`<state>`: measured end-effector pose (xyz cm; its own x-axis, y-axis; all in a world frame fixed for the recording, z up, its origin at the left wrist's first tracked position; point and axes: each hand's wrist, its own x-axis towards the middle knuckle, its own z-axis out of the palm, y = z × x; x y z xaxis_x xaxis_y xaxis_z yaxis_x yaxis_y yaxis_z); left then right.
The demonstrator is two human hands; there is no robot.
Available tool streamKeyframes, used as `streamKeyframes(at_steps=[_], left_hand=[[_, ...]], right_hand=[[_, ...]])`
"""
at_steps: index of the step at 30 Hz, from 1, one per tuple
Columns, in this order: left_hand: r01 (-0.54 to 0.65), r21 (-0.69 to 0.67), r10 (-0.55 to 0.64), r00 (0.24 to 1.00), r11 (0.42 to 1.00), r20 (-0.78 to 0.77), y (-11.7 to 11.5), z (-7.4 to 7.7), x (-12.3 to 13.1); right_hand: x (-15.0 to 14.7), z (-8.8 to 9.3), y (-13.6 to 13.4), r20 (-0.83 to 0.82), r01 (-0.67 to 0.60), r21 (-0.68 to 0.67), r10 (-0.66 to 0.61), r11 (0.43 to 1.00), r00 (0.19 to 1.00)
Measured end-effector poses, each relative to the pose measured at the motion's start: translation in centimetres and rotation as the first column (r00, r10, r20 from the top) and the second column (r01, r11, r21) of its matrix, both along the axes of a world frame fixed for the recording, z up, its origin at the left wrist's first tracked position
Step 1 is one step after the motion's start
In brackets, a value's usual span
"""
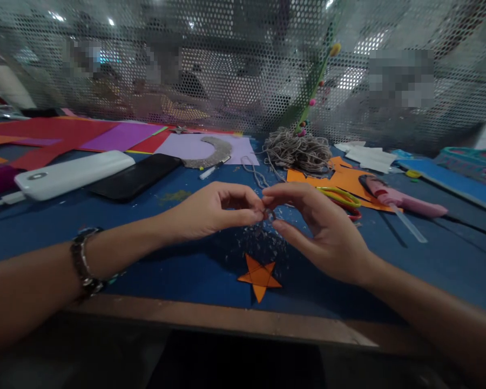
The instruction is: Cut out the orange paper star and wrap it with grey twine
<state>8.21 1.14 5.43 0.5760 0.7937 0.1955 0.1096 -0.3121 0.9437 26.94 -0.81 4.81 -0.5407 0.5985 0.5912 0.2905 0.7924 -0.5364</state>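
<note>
My left hand (pixel 210 212) is closed in a pinch, thumb against fingertips, over the blue tabletop. Facing it, my right hand (pixel 328 237) curls its thumb and forefinger around the same spot. A small, shiny greyish bit (pixel 271 216) shows between the fingertips, too small to name. Below the hands, pale shavings (pixel 263 237) are scattered on the table. An orange star (pixel 261 277) with dark drawn lines lies close to the table's front edge, apart from both hands.
Behind the hands sit a tangle of grey yarn (pixel 297 150), yellow-handled scissors (pixel 342 197) and orange cut sheets (pixel 346 177). A pink glue gun (pixel 417 202) lies right. On the left are a white power bank (pixel 76 174), a black phone (pixel 140 177) and coloured sheets (pixel 121 135). A perforated metal screen (pixel 227 65) stands behind.
</note>
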Motion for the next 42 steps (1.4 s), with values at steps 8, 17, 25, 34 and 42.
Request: streamKeyframes(at_steps=[8, 17, 25, 34, 42], left_hand=[[-0.030, 0.019, 0.031, 0.994, 0.999, -0.102, 0.0, -0.1, 0.1], [0.055, -0.130, -0.066, 0.994, 0.990, -0.082, 0.0, -0.2, 0.2], [0.041, -0.046, -0.050, 0.979, 0.998, -0.198, -0.1, 0.2, 0.2], [0.099, 0.036, -0.086, 0.959, 0.994, -0.270, -0.2, 0.1, -0.1], [0.022, 0.072, -0.001, 0.961, 0.997, -0.276, 0.0, 0.2, -0.1]], right_hand=[[-0.2, 0.0, -0.3, 0.071, 0.124, -0.172, -0.113, 0.977, 0.991], [0.2, 0.4, -0.6, 0.095, 0.209, -0.036, -0.205, 0.977, 0.974], [0.4, 0.7, -0.6, 0.078, 0.201, 0.000, -0.200, 0.980, 0.977], [0.5, 0.8, -0.5, 0.067, 0.232, 0.016, -0.233, 0.973, 0.970], [1.0, 1.0, -0.2, 0.066, 0.268, 0.037, -0.270, 0.963, 0.961]])
